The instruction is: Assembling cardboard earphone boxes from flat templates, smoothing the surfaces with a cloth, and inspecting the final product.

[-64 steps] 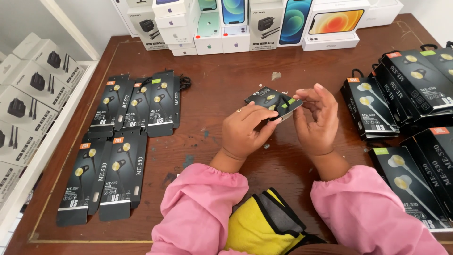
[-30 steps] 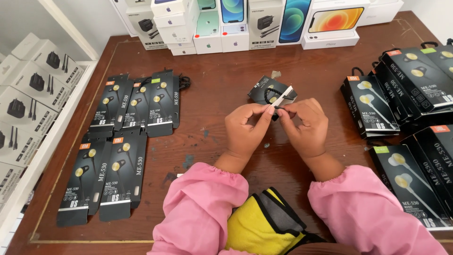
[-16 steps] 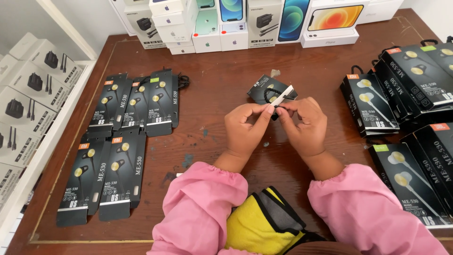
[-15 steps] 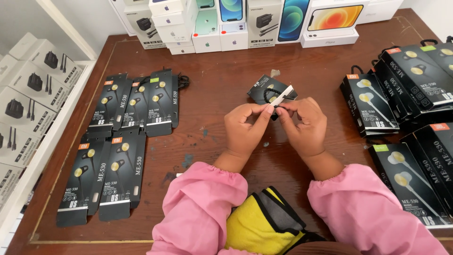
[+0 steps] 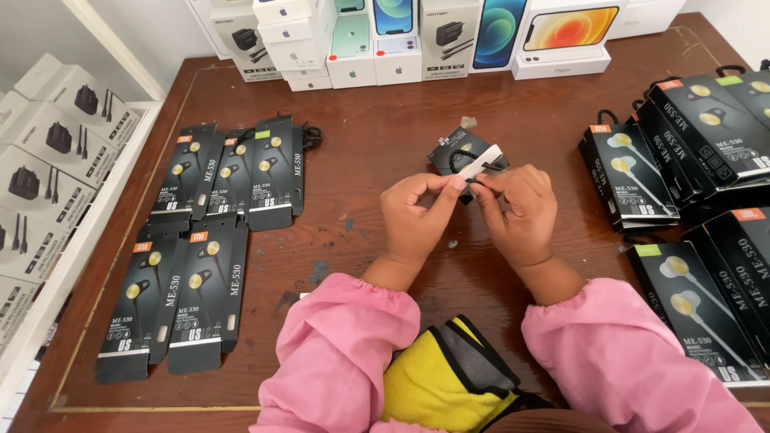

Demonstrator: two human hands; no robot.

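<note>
Above the middle of the brown wooden tabletop (image 5: 385,160), the left hand (image 5: 417,212) and the right hand (image 5: 517,210) met at their fingertips on a small flat black earphone package with a white strip at its top (image 5: 469,158). The package was held slightly over the wood, tilted, with its far end toward the row of white phone boxes (image 5: 401,32).

The risk I judged here was a slip. Both hands pinched only the near edge, so the light card could turn or drop if one side let go first. A pull too strong could also tear the white strip or bend the card. A dropped package might land on the loose black cable piece just behind it, which I could not see clearly.

The grip of each hand was closed: thumb and forefinger pressed together on the package edge, other fingers curled. The flat black earphone packs in rows at the left (image 5: 216,184) and the stacked black earphone packs at the right (image 5: 690,136) lay well apart from the hands.
</note>
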